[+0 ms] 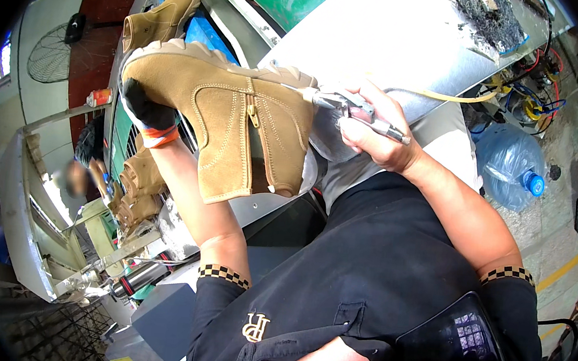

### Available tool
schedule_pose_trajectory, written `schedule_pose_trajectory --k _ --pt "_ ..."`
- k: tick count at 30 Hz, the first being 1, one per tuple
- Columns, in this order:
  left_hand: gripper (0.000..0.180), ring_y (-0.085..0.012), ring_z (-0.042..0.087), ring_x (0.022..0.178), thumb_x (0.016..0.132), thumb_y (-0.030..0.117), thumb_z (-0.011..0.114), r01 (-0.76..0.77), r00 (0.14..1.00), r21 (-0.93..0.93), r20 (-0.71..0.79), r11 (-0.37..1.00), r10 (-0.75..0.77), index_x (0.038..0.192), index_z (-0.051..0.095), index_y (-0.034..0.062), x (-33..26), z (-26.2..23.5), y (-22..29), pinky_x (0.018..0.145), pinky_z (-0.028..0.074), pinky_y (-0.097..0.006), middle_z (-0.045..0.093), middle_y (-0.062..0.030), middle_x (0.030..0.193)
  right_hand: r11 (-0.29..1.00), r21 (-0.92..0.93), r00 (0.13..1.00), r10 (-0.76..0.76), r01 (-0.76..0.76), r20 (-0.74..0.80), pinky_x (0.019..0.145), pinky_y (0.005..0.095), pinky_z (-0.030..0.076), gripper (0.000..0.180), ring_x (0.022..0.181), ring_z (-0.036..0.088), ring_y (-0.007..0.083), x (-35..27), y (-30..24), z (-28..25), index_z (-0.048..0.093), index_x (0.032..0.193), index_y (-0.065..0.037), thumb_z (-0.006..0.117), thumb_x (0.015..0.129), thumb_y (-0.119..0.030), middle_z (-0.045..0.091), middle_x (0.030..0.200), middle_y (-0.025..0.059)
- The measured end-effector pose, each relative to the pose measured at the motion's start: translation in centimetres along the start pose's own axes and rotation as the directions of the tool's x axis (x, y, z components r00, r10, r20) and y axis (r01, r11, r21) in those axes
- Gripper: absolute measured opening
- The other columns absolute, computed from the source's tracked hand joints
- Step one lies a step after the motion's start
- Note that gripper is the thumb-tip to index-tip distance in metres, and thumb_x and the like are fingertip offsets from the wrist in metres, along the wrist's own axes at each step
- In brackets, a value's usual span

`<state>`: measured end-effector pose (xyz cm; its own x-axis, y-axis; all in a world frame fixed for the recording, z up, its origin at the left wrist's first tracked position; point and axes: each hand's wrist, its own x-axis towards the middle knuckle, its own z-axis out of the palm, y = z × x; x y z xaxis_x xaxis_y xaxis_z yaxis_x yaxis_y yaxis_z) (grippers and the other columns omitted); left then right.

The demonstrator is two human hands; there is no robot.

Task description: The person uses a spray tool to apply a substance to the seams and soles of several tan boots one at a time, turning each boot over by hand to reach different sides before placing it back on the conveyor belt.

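A tan suede ankle boot (233, 107) with a side zipper (253, 115) and a lugged sole lies on its side in front of me. My left hand (147, 110), in a dark glove with an orange cuff, is wrapped round its toe end. My right hand (379, 130) grips a metal spray gun (340, 108), its nozzle close to the heel edge of the sole. Whether the nozzle touches the boot I cannot tell. Behind this hand a yellow hose (447, 96) runs off to the right.
Another tan boot (169, 15) stands at the far left, with more boots (143, 181) stacked lower left, near a co-worker. A bright metal sheet (377, 37) covers the bench. On the right are a large plastic water bottle (510, 165) and tangled cables (537, 99).
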<state>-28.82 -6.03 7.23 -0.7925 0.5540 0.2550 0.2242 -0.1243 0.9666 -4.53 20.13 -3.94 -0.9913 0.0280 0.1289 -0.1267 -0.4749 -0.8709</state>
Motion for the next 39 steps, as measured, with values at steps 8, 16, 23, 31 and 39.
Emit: schedule_pose_trajectory --k 8,16,23,31,39 --pt "0.064 -0.0343 0.054 0.114 0.086 0.059 0.055 0.101 0.990 -0.387 -0.057 0.917 -0.133 0.121 0.054 0.0048 -4.8 2.7 0.4 0.103 0.042 -0.053 0.057 -0.0162 0.120 0.997 0.044 0.996 0.064 -0.061 -0.055 0.051 0.0215 0.037 0.037 0.056 0.044 0.0059 -0.8 0.3 0.2 0.048 0.119 -0.001 0.056 0.086 -0.015 0.049 0.072 0.0002" --pt "0.077 -0.0369 0.050 0.124 0.089 0.059 0.055 0.139 0.823 -0.395 -0.464 0.908 -0.328 0.133 0.046 -0.0027 -11.0 2.6 -0.8 0.111 0.036 -0.051 0.051 -0.0226 0.135 0.995 0.096 0.992 0.047 -0.036 -0.113 0.052 0.0205 0.036 0.035 0.059 0.042 0.0038 0.0 0.2 2.0 0.052 0.118 -0.002 0.056 0.084 -0.011 0.046 0.073 -0.0018" --pt "0.048 -0.0274 0.050 0.126 0.098 0.038 0.050 0.319 0.887 0.241 -0.416 0.917 -0.199 0.137 0.048 0.0085 -18.2 -1.0 -2.5 0.109 0.040 -0.047 0.050 -0.0100 0.140 0.998 -0.061 0.996 0.013 -0.019 -0.089 0.061 0.0247 0.040 0.037 0.068 0.045 0.0077 1.2 1.3 2.3 0.053 0.119 -0.002 0.057 0.083 -0.011 0.054 0.081 0.0008" --pt "0.067 -0.0277 0.048 0.128 0.093 0.056 0.051 0.541 0.415 -0.379 -0.656 0.751 -0.630 0.142 0.041 0.0124 -26.7 5.6 -0.3 0.102 0.044 -0.047 0.047 -0.0069 0.142 0.991 -0.115 0.996 0.065 -0.072 -0.066 0.057 0.0287 0.043 0.041 0.060 0.053 0.0113 1.9 2.0 3.3 0.052 0.121 -0.003 0.057 0.081 -0.013 0.058 0.069 0.0060" --pt "0.076 -0.0351 0.065 0.104 0.094 0.060 0.046 0.690 0.371 -0.493 -0.387 0.530 -0.844 0.145 0.035 0.0048 -29.0 13.5 1.6 0.065 0.063 -0.037 0.055 -0.0185 0.133 0.981 -0.147 0.992 0.121 -0.123 -0.026 0.059 0.0259 0.044 0.042 0.064 0.053 0.0073 0.4 1.9 2.7 0.049 0.124 -0.001 0.054 0.083 -0.008 0.059 0.073 0.0037"
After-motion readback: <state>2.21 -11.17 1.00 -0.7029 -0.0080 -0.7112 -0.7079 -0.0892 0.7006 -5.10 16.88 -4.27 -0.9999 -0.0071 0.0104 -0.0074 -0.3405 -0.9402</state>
